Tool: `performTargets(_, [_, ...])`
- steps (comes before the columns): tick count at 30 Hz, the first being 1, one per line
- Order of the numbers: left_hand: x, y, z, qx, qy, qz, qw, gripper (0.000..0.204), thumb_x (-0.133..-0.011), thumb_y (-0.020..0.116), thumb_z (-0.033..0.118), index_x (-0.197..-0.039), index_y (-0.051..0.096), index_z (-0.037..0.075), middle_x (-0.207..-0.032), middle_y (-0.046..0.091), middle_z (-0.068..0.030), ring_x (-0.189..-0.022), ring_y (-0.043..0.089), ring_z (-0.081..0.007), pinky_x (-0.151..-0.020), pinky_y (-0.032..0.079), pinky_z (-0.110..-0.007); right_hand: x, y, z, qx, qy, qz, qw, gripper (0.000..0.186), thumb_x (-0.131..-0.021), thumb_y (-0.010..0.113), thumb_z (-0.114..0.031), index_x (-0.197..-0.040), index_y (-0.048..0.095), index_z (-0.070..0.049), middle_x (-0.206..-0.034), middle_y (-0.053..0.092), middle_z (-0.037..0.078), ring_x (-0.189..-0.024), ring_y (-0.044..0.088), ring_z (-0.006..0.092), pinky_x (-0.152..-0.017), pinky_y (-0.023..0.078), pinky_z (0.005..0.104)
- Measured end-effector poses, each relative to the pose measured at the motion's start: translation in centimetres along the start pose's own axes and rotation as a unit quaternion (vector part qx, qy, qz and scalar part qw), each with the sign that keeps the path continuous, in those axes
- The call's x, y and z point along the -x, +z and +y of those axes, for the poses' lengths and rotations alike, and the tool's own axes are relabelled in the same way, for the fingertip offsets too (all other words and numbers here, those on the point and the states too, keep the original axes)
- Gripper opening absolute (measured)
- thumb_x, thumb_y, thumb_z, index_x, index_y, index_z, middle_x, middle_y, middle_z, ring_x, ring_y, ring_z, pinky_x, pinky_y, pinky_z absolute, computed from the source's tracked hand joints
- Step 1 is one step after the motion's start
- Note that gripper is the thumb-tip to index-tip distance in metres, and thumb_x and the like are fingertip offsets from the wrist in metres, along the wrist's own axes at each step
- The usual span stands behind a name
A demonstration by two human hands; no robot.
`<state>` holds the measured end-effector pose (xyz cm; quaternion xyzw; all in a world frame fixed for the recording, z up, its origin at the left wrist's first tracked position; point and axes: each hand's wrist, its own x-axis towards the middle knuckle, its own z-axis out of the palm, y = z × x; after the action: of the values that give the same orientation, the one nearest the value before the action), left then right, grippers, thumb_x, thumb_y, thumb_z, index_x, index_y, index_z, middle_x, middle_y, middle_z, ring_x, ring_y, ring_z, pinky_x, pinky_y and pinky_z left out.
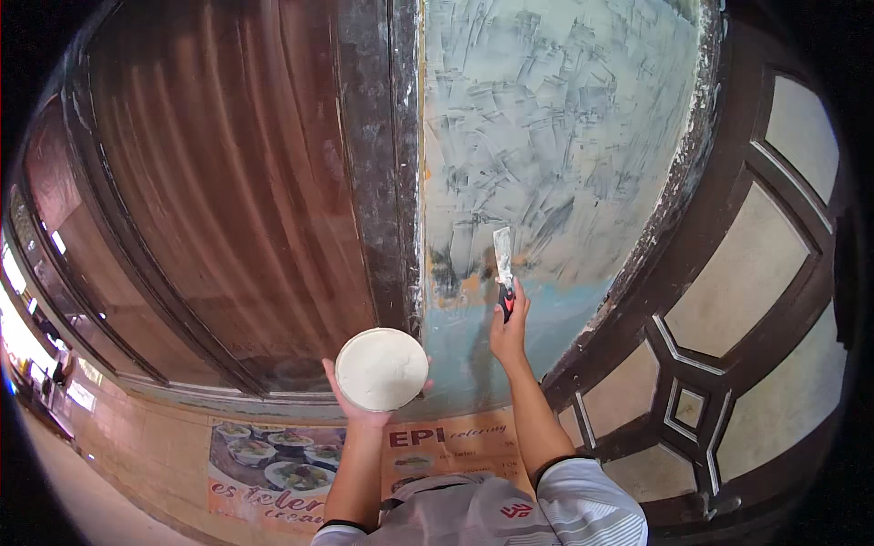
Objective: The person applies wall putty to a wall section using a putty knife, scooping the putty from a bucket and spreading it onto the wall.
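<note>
Looked out from head height, tilted steeply upward at a plastered wall strip (555, 136) close ahead, between a brown door (228, 200) on the left and, seemingly, a panelled one (746, 300) right. Single fisheye view, nothing shared.

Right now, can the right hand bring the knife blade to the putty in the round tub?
Probably yes. The right hand holds the putty knife against the wall strip, and the open tub in the left hand sits close beside it, nothing between.
</note>
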<state>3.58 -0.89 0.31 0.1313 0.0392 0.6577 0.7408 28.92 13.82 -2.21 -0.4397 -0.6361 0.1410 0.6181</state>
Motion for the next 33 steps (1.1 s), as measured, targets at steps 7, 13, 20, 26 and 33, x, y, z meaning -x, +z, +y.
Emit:
performTargets(7, [0.9, -0.6, 2.5, 0.058, 0.009, -0.029, 0.998, 0.106, -0.084, 0.041, 0.090, -0.160, 0.033, 0.017, -0.163, 0.030, -0.0281, -0.139, 0.028, -0.0710, -0.096, 0.031, -0.091, -2.5, 5.2, 0.3, 0.045, -0.058, 0.068, 0.995, 0.069, -0.092, 0.056, 0.011, -0.157, 0.040, -0.005, -0.126, 0.042, 0.022, -0.113, 0.050, 0.0365, -0.099, 0.046, 0.0411])
performTargets(13, [0.9, -1.8, 4.1, 0.029, 0.007, -0.026, 0.999, 0.107, -0.084, 0.040, 0.091, -0.160, 0.034, 0.017, -0.163, 0.031, -0.0277, -0.139, 0.030, -0.0696, -0.099, 0.032, -0.089, -1.2, 5.8, 2.7, 0.146, -0.050, 0.063, 0.986, 0.069, -0.088, 0.067, 0.005, -0.154, 0.050, -0.010, -0.108, 0.051, 0.015, -0.101, 0.052, 0.0340, -0.094, 0.045, 0.0425])
performTargets(20, [0.1, -2.5, 5.2, 0.018, -0.011, -0.065, 0.998, 0.107, -0.084, 0.041, 0.091, -0.160, 0.034, 0.016, -0.163, 0.030, -0.0287, -0.138, 0.031, -0.0696, -0.099, 0.031, -0.089, -0.3, 5.4, 2.4, 0.127, -0.077, 0.062, 0.987, 0.070, -0.087, 0.075, -0.003, -0.153, 0.051, -0.009, -0.095, 0.056, 0.012, -0.092, 0.053, 0.0303, -0.089, 0.045, 0.0398])
performTargets(26, [-0.7, -1.7, 4.7, 0.030, -0.016, -0.066, 0.997, 0.108, -0.084, 0.041, 0.091, -0.159, 0.035, 0.014, -0.162, 0.033, -0.0290, -0.138, 0.032, -0.0697, -0.099, 0.033, -0.088, -2.4, 5.7, 3.5, 0.197, -0.113, 0.055, 0.972, 0.066, -0.090, 0.073, -0.005, -0.152, 0.055, -0.016, -0.102, 0.054, 0.017, -0.097, 0.052, 0.0350, -0.088, 0.047, 0.0440])
performTargets(33, [-0.6, -2.7, 4.9, 0.035, -0.029, -0.060, 0.997, 0.111, -0.082, 0.038, 0.093, -0.160, 0.034, 0.014, -0.162, 0.033, -0.0286, -0.137, 0.034, -0.0691, -0.100, 0.033, -0.087, 1.5, 6.1, 5.7, 0.147, -0.117, 0.057, 0.981, 0.065, -0.086, 0.076, -0.003, -0.148, 0.059, -0.014, -0.101, 0.057, 0.016, -0.092, 0.054, 0.0351, -0.084, 0.048, 0.0431])
